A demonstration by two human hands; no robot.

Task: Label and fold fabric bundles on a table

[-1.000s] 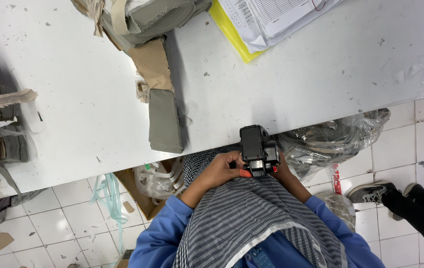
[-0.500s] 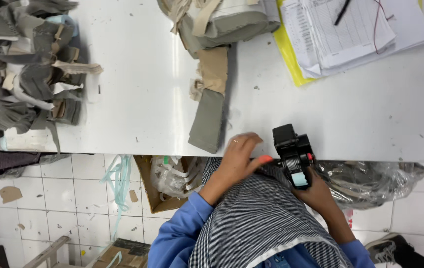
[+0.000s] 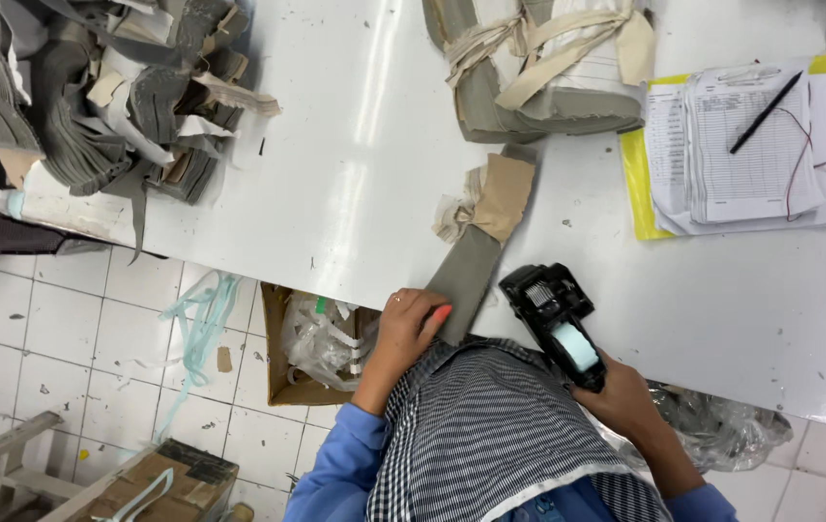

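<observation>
While the left hand (image 3: pixel 411 324) pins the grey fabric strip (image 3: pixel 471 275) at the worktop (image 3: pixel 335 174) edge, lower centre, fingers pressed flat, the right hand (image 3: pixel 625 401), gripping the black label gun (image 3: pixel 556 314), should probably stamp squarely beside it.

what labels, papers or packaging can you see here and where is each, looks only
Label gun: black, pale blue roll, in right hand at table edge.
Paper stack: white printed forms on yellow folder, top right, black pen on top.
Cardboard box: brown, on floor under table, holds clear plastic.
Plastic bag: clear, crumpled, lower right.
</observation>
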